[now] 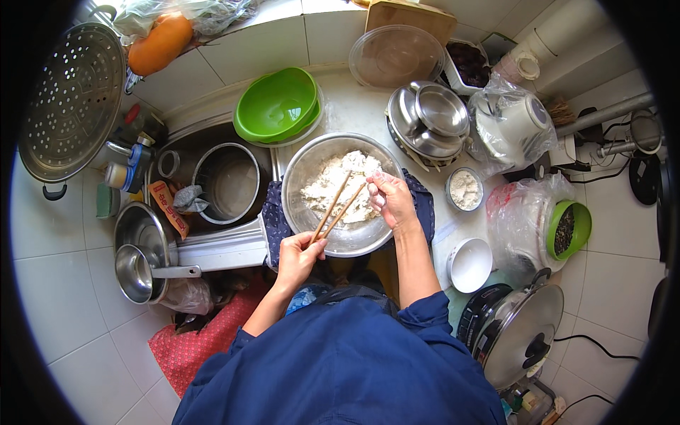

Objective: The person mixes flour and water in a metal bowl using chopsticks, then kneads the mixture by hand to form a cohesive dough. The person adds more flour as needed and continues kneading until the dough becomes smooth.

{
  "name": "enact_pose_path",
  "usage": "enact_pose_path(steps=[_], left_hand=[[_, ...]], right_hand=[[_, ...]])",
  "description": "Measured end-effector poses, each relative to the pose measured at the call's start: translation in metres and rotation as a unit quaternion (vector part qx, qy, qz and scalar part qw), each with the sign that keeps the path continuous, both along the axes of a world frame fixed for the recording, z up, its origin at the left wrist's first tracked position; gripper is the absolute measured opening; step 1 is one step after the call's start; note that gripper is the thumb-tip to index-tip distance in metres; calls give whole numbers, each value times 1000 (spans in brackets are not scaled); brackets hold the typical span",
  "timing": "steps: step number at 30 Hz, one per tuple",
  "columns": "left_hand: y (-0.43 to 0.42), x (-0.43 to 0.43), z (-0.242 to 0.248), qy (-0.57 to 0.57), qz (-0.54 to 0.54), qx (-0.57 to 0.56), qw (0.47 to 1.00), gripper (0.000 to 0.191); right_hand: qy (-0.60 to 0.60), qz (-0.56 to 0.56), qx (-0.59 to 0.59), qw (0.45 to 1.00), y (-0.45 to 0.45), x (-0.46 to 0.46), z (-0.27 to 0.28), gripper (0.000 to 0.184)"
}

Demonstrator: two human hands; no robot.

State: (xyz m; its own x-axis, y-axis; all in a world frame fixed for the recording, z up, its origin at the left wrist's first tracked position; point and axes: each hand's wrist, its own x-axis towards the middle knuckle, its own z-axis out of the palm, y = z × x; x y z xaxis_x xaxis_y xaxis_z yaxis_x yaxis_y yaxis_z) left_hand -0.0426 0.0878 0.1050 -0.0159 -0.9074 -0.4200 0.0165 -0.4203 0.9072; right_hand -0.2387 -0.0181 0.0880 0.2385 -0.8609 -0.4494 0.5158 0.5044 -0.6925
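My left hand (301, 260) holds a pair of wooden chopsticks (330, 214) near their thick ends, over the near rim of a stainless steel bowl (353, 245). In the bowl lies a shaggy, pale, floury dough mixture (340, 183). My right hand (392, 199) is above the right side of the bowl, fingers curled and dusted with flour. Its thumb and fingertips are at the tip of one chopstick; whether they grip it, I cannot tell. A dark blue patterned cloth (275, 218) lies under the bowl.
Left is a sink with a metal pot (228, 183); a saucepan (135, 273) sits beside it. Green bowls (276, 103) and steel bowls (430, 114) stand behind. To the right are a glass bowl of flour (464, 189), a white bowl (470, 265) and a lidded electric pan (523, 334).
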Motion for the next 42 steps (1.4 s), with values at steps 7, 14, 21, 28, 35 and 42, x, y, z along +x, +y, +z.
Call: enact_pose_path(steps=[7,14,21,28,35,42], left_hand=[[-6,2,4,40,14,46,998,10],[-10,4,4,17,19,30,999,10],[-15,5,-10,-12,19,24,999,11],[-15,0,-14,-11,2,16,1000,12],[-15,0,-15,8,-16,14,1000,10],[-13,5,-16,18,-34,5,999,11]], right_hand=[[131,-3,-67,989,4,4,-5,18],[421,41,-178,889,5,9,-14,16],[474,41,-135,869,8,12,-11,15],[383,-8,-133,914,9,16,-19,19],[-1,-25,4,1000,10,16,-11,20],[-36,-27,21,999,10,17,-2,19]])
